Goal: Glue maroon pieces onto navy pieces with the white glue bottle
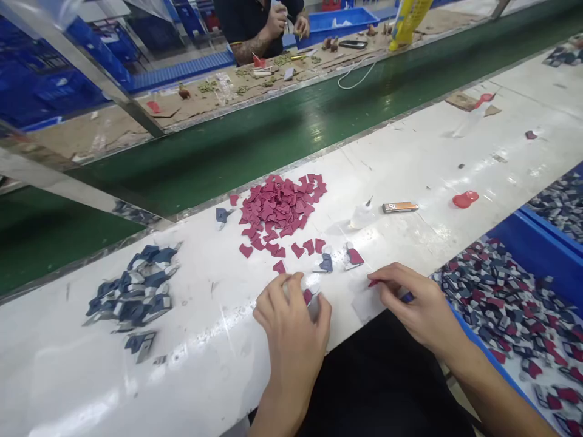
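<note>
Desk (204,376), white, set slantwise: far edge along a green belt (291,130), near edge passing below both hands beside the person's dark clothing (373,370). Left hand (291,312), over the desk near that edge: fingers bent, thumb apart, a maroon-topped piece (308,296) showing between thumb and forefinger; whether it is gripped cannot be told. Right hand (410,297), at the near edge: thumb and forefinger closed on a small maroon chip (373,283). Maroon pile (282,206), ahead of the left hand, near the far edge, loose chips on its near side. Navy-and-grey pieces (136,291), heaped well to the left; white surface between heap and left hand. Two assembled pieces (325,263), between pile and right hand. Beyond these, a needle-tipped bottle (362,216), an orange-labelled box (399,207) and a red item (464,199), spaced apart, with open surface towards the upper right. Blue bin (523,237), past the near edge at right, filled with mixed pieces, cut off by the frame. Hidden or unclear: a blue object (407,297) mostly covered by the right hand; the bottle's translucent body, faint against white; the co-worker (241,24) opposite, cropped at the top.
</note>
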`<state>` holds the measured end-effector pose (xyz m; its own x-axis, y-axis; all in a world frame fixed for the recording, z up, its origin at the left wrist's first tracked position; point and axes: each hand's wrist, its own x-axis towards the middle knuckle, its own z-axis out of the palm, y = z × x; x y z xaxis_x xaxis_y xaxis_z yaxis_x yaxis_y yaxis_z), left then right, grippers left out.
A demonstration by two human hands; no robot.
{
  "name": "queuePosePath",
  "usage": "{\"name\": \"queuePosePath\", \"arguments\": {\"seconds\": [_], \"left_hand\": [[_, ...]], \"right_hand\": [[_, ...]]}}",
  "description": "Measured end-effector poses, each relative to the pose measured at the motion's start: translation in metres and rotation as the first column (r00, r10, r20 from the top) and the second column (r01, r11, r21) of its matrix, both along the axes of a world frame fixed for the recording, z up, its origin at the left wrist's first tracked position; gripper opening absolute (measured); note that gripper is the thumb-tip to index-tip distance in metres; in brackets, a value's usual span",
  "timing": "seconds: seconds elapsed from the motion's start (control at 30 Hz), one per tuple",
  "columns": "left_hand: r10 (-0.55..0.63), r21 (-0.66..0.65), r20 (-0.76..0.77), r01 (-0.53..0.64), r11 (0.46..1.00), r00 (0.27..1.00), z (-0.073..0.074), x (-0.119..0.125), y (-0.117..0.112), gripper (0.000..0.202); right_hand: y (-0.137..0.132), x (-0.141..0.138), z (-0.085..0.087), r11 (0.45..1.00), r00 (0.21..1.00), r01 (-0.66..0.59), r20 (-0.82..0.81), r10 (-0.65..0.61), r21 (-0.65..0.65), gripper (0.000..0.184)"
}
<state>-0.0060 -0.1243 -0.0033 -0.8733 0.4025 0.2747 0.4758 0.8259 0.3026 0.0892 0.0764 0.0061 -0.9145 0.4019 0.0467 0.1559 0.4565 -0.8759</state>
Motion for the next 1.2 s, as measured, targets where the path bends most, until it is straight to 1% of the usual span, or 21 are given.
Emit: {"name": "queuePosePath", "arguments": {"seconds": [0.07,0.13,0.2,0.27,0.37,0.47,0.53,0.6,0.7,0.87,0.97,1.13,1.2], "left_hand": [[-0.033,-0.014,-0.034,0.032,0.999,0.999,0.001,-0.004,0.013,0.044],[-0.066,-0.035,-0.047,0.065,0.997,0.997,0.002,-0.009,0.026,0.047],[-0.077,-0.053,-0.050,0.075,0.996,0.996,0.002,-0.012,0.034,0.035],[-0.088,-0.049,-0.035,0.087,0.995,0.995,0.002,-0.013,0.036,0.022],[-0.114,-0.019,0.008,0.114,0.993,0.993,0.002,-0.007,0.033,0.016],[-0.150,-0.001,0.011,0.150,0.989,0.989,0.001,0.005,0.029,0.015],[-0.167,0.011,-0.012,0.167,0.986,0.986,-0.001,0.012,0.028,0.014],[-0.175,0.032,-0.025,0.176,0.984,0.984,-0.003,0.018,0.027,0.013],[-0.170,0.077,-0.022,0.171,0.982,0.985,-0.007,0.022,0.026,0.014],[-0.156,0.114,0.003,0.155,0.981,0.988,-0.009,0.023,0.027,0.016],[-0.162,0.107,0.001,0.161,0.981,0.987,-0.009,0.022,0.027,0.016],[-0.156,0.117,-0.010,0.157,0.981,0.988,-0.008,0.023,0.026,0.017],[-0.156,0.123,0.004,0.154,0.980,0.988,-0.008,0.023,0.027,0.016]], "right_hand": [[-0.004,-0.004,0.000,1.000,0.998,0.007,-0.070,-0.007,-0.008,0.022],[-0.006,-0.009,0.001,0.999,0.994,0.004,-0.111,-0.007,-0.034,0.023],[-0.008,-0.012,0.002,0.995,0.997,-0.013,-0.079,0.004,-0.103,0.021],[-0.008,-0.014,0.005,0.980,1.000,-0.015,-0.020,0.011,-0.199,0.018],[-0.010,-0.015,0.007,0.935,0.999,0.016,0.049,0.002,-0.355,0.018],[-0.012,-0.017,0.006,0.863,0.995,0.061,0.096,-0.014,-0.502,0.018],[-0.012,-0.019,0.004,0.821,0.994,0.085,0.103,-0.032,-0.565,0.020],[-0.012,-0.022,0.002,0.797,0.993,0.098,0.106,-0.043,-0.595,0.024],[-0.011,-0.026,0.000,0.789,0.992,0.108,0.121,-0.043,-0.605,0.026],[-0.010,-0.028,0.001,0.806,0.988,0.110,0.153,-0.025,-0.581,0.022],[-0.009,-0.030,0.001,0.840,0.983,0.103,0.185,-0.002,-0.533,0.022],[-0.009,-0.036,0.005,0.905,0.975,0.036,0.215,0.062,-0.423,0.018],[-0.010,-0.038,0.007,0.924,0.966,0.037,0.250,0.064,-0.382,0.015]]}}
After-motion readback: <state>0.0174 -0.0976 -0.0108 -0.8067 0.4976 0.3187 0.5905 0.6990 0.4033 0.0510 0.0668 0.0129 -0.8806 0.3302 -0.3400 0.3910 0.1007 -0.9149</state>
